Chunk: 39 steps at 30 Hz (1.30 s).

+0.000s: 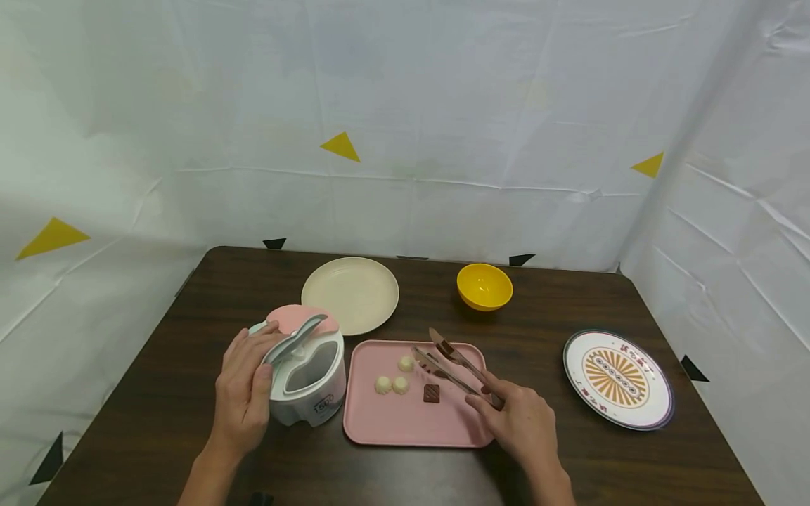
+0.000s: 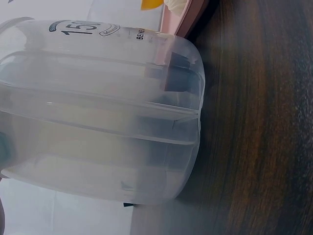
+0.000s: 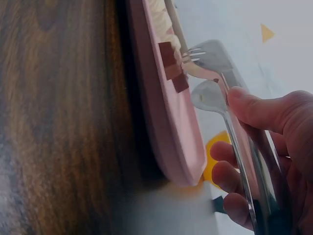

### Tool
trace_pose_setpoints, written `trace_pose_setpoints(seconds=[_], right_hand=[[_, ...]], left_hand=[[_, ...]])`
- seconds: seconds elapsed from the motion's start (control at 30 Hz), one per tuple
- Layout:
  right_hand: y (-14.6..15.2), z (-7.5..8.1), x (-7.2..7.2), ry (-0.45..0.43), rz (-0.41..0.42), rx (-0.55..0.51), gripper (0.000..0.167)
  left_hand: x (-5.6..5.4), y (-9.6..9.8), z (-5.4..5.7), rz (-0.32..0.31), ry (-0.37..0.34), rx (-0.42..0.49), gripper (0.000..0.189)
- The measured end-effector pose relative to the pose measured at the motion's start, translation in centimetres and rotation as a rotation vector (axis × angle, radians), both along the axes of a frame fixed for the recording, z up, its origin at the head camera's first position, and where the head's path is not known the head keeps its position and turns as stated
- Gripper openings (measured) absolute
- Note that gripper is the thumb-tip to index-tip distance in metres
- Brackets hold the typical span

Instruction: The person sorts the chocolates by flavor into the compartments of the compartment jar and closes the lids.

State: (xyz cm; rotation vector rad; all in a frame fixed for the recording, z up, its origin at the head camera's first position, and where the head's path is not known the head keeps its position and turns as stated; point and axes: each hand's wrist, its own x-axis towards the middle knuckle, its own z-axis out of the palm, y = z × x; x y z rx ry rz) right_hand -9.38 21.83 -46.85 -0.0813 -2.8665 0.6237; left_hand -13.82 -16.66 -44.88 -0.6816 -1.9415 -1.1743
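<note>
My left hand (image 1: 243, 386) lies with fingers nearly straight against the jug (image 1: 325, 399), left of the tray (image 1: 405, 429); I judge it light, stiff plastic, best steadied by its wall. My right hand (image 1: 522, 422) is curled round metal cutlery (image 3: 214, 58) over the tray: rigid, likely slippery; handles recommended.
</note>
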Motion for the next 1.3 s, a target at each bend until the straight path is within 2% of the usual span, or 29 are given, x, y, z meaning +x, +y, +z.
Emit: trace_pose_setpoints(seconds=[0.23, 0.6, 0.97, 1.3], right_hand=[[0.0, -0.4, 0.0, -0.078, -0.005, -0.016, 0.048], [-0.1, -0.6, 0.0, -0.073, -0.019, -0.025, 0.042], [0.2, -0.6, 0.2, 0.011, -0.016, -0.006, 0.038], [-0.3, 0.9, 0.4, 0.209, 0.023, -0.057, 0.038]], left_hand=[[-0.1, -0.1, -0.2, -0.003, 0.003, -0.004, 0.031], [-0.2, -0.1, -0.4, -0.004, 0.001, -0.005, 0.031], [-0.2, -0.2, -0.5, -0.001, -0.002, -0.006, 0.032], [-0.1, -0.2, -0.4, 0.002, 0.004, -0.001, 0.031]])
